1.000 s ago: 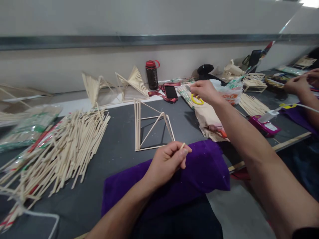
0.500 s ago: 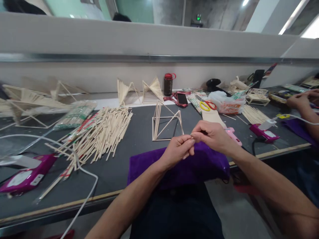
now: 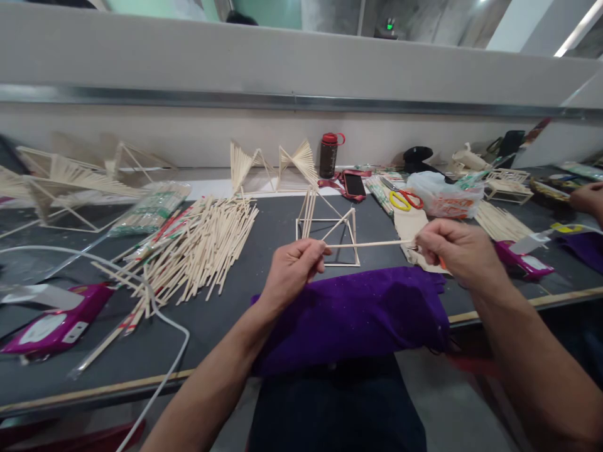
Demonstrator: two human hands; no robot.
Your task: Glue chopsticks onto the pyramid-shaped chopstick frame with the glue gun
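Note:
A thin wooden stick [image 3: 370,244] stretches almost level between my two hands, above the dark table. My left hand [image 3: 298,267] is closed, pinching the stick's left end between thumb and fingers. The closed fingers of my right hand [image 3: 455,251] are at the other end; a small metallic bit and an orange bit show there, too small to name. Just behind the stick stands an open stick frame [image 3: 308,216] with slanted and upright sticks. Below my hands a purple cloth [image 3: 358,314] is spread over the table edge and my lap.
Left lies a heap of loose sticks [image 3: 202,245], with a magenta device [image 3: 61,323] and white cable [image 3: 176,351]. Twisted stick models [image 3: 296,164], a bottle [image 3: 328,157], a phone [image 3: 354,185] and scissors [image 3: 400,199] are behind. Another person's hand [image 3: 588,199] is at far right.
My hands were together, fingertips pinched; now they are apart, left hand moved left and right hand moved right, with the stick visible between them. The view has shifted slightly.

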